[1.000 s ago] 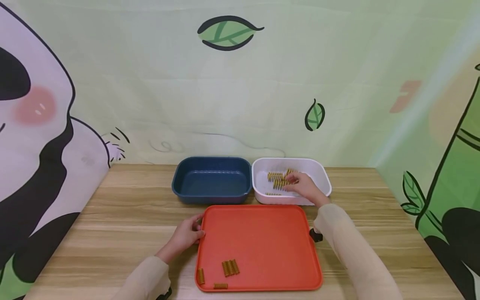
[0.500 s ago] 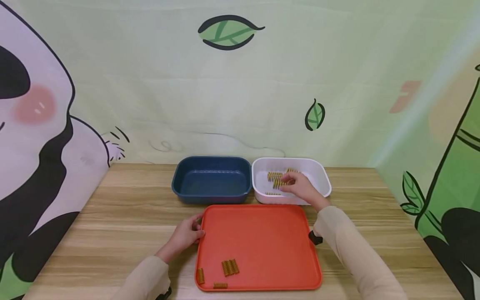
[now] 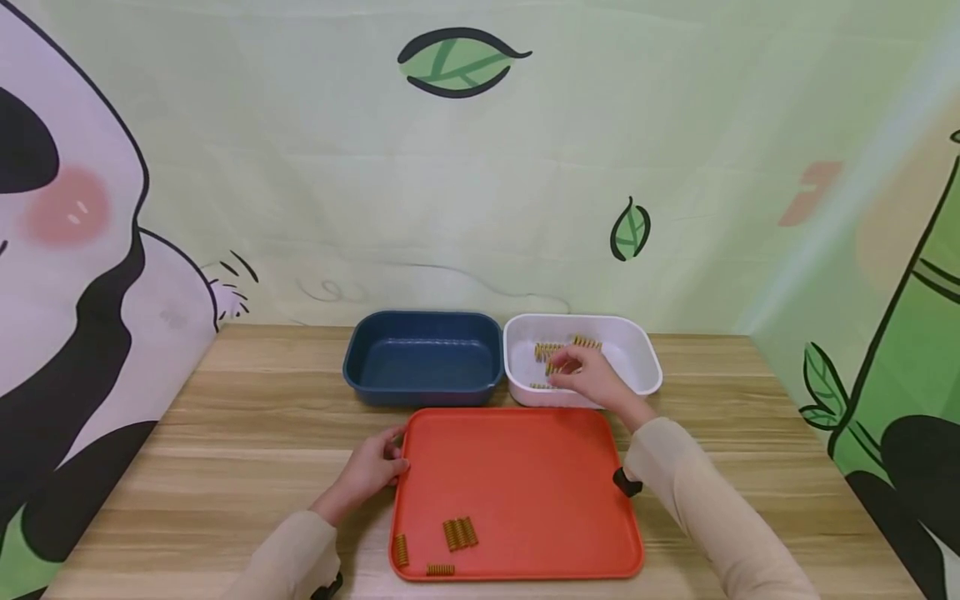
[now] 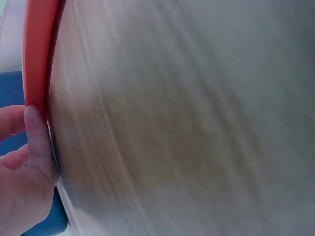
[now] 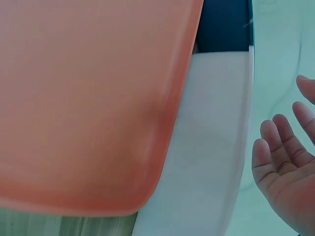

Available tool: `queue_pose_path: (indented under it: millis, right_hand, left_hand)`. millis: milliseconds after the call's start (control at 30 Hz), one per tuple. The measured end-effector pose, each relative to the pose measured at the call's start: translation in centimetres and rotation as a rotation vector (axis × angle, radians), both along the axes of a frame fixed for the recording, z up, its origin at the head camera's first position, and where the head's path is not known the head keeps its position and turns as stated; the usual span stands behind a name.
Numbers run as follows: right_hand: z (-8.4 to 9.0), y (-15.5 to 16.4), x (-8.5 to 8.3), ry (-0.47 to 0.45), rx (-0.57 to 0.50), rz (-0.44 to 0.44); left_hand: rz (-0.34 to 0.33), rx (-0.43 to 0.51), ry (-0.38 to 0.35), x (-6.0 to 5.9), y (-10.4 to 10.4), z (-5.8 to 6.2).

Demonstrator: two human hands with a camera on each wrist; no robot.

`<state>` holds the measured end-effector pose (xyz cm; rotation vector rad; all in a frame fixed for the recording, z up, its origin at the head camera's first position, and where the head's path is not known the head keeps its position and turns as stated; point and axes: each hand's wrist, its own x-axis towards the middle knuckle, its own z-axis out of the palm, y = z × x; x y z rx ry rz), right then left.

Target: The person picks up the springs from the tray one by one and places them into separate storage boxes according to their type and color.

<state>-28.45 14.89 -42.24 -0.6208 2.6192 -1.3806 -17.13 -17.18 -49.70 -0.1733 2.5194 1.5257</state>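
Observation:
My left hand (image 3: 371, 465) is at the left rim of the orange-red tray (image 3: 517, 492), its thumb and a finger holding the edge. In the left wrist view, fingertips lie against the red rim (image 4: 39, 59). My right hand (image 3: 588, 375) reaches over the white bin (image 3: 637, 358), fingertips close to a brass-coloured coil spring (image 3: 552, 367). Its fingers (image 5: 280, 142) look apart and gently bent in the right wrist view, with no spring visible among them. More springs (image 3: 587, 342) lie in the bin. On the tray lie several side-by-side springs (image 3: 460, 534), plus single ones (image 3: 401, 550) near the rim.
A dark blue bin (image 3: 423, 367) stands left of the white one, behind the tray. All rest on a wood-grain table (image 3: 262, 417). A printed backdrop (image 3: 337, 208) rises behind the table.
My right hand has shifted left over the springs in the white bin, uncovering a spring at the back. My left hand and the springs on the tray stay put.

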Motion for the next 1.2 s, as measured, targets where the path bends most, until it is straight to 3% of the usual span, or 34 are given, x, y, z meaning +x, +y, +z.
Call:
queue_pose_path:
  millis: [133,467,867,1200]
  right_hand:
    - [0.9,-0.5,1.3,0.019,-0.037,0.032]
    - [0.0,-1.0,1.9,0.002,-0.050,0.115]
    - [-0.4,-1.9,3.4,-0.050,-0.027,0.187]
    - [0.3,-2.5,4.8,-0.026,0.006,0.244]
  left_hand:
    - [0.000,-0.003,0.003,0.0,0.0,0.1]
    - [-0.012,-0.003,0.028,0.0,-0.1,0.1]
    - [-0.018,-0.012,0.034,0.0,0.0,0.2]
    - [-0.022,-0.026,0.034,0.1,0.0,0.3]
